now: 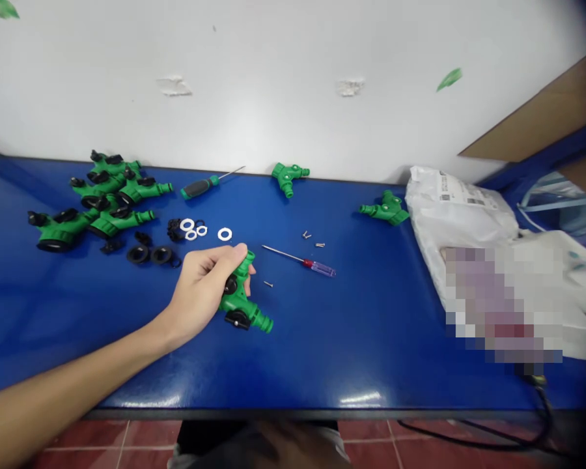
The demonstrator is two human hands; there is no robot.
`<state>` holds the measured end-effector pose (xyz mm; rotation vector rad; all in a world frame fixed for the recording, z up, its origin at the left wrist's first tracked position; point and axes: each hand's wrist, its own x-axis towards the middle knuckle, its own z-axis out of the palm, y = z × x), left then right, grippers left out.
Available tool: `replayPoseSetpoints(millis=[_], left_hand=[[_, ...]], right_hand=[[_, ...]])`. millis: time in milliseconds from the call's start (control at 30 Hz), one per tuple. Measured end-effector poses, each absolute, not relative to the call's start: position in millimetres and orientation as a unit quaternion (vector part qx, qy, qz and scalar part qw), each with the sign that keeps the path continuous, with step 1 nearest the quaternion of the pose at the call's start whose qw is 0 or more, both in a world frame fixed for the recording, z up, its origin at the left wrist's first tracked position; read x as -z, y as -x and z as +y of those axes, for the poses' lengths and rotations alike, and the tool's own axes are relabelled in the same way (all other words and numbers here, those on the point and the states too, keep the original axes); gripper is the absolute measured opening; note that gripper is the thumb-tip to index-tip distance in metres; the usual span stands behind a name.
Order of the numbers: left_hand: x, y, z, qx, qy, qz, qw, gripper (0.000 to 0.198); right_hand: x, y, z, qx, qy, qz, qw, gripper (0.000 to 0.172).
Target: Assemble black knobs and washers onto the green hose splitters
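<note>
My left hand [209, 280] is closed around a green Y-shaped hose splitter [239, 299], its thumb pressed along the upper outlet. Two black valve knobs sit on that splitter, and its lower outlet points right, towards me. A small screw [268, 284] lies just right of the hand. Beyond it rests a thin screwdriver [317, 267] with a clear purple and red handle. Below the table's front edge is a dim, blurred brownish shape [288, 446] that may be my right hand; no fingers can be made out there.
Several green splitters with black knobs [112, 215] are grouped at left. Near them lie black rings [162, 255], white washers [187, 225] and a green-black screwdriver [200, 187]. Splitters without knobs [289, 176] lie further back. Screws [306, 235] and a white plastic bag [449, 195] are to the right.
</note>
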<state>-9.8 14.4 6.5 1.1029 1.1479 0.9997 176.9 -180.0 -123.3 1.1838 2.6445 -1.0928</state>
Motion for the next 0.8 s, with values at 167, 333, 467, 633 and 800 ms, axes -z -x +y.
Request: replayPoseSetpoints(millis=[167,333,467,633,800], left_hand=[[-7,9,12,-0.436,-0.490,0.474,0.587,0.038],[-6,10,12,-0.436,-0.493,0.471,0.587,0.036],[-7,11,12,-0.438,-0.493,0.467,0.589,0.035],[-8,9,12,-0.437,-0.493,0.464,0.592,0.035],[-8,8,12,-0.433,-0.488,0.469,0.596,0.037]], right_hand=[[156,-184,-189,0.403,-0.408,0.819,0.026,0.025],[144,-206,-192,0.426,-0.430,0.796,0.011,0.037],[143,-219,-196,0.447,-0.429,0.785,-0.012,0.041],[145,-226,-190,0.462,-0.452,0.762,-0.050,0.036],[113,-227,-189,0.433,-0.529,0.722,-0.099,0.028]])
